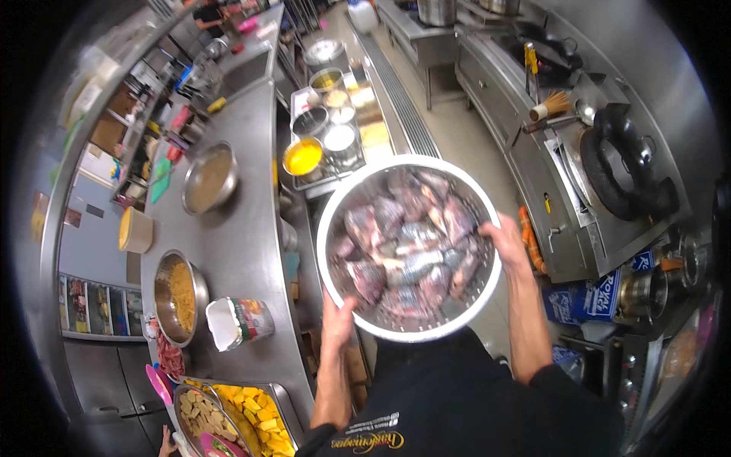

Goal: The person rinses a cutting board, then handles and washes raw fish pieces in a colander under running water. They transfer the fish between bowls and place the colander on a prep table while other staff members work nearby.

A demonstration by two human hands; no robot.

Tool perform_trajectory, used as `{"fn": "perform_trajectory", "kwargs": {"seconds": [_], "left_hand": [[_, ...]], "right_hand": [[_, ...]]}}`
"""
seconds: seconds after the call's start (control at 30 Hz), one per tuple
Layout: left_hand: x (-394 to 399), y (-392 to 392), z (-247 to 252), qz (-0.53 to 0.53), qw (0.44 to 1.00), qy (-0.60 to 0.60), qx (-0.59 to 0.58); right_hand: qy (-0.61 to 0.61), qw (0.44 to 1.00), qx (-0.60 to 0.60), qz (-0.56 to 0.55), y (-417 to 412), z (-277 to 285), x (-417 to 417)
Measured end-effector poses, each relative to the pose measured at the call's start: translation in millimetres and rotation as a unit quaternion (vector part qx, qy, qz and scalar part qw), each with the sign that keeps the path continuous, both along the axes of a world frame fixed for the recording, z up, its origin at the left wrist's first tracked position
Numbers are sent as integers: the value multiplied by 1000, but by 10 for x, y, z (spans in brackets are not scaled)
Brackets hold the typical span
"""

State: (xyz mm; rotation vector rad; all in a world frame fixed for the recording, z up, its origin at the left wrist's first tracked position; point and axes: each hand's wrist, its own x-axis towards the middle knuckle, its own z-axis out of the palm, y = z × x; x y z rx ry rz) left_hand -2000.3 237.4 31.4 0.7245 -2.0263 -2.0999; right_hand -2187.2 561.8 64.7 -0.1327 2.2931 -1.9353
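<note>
A large round metal colander (pixel 409 337) with a wide pale rim is held in front of my body. Cut pieces of raw fish (pixel 417 265), some with silvery skin, lie inside it. My left hand (pixel 338 320) grips the rim at the lower left, its thumb over the edge. On the right side of the rim, my right hand (pixel 505 240) holds on with the thumb on top. The fingers of both hands are mostly hidden beneath the colander.
A steel counter (pixel 245 228) on the left bears bowls, a carton (pixel 240 323) and a tray of cut yellow pieces (pixel 265 417). Pots of sauces (pixel 302 157) stand ahead. A wok range (pixel 617 165) lines the right. Another person's hand (pixel 167 443) shows at lower left.
</note>
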Motion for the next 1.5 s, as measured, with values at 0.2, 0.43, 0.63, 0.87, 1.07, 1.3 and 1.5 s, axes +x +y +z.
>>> {"fn": "perform_trajectory", "kwargs": {"seconds": [0.2,0.43,0.63,0.87,1.07,1.3,1.5], "left_hand": [[-1514,-46,247,27,998,-54,-30],[-3663,-54,210,-35,999,10,-5],[-5316,261,351,-67,997,-20,21],[-6652,383,387,-2,999,-43,10],[-7462,-45,342,129,992,2,17],[-8794,-883,763,94,995,-35,-10],[-10116,-1374,736,36,999,-10,-13]], "right_hand": [[-62,996,-67,-8,-193,115,-1485],[-6,996,-64,-64,-50,258,-3204],[-43,994,-46,-94,347,319,-4752],[-48,999,4,-14,121,317,-6721],[-26,995,-15,94,-695,274,-8129],[-41,993,-56,95,-1437,606,-9255],[-49,993,-82,73,-1641,866,-10246]]}}
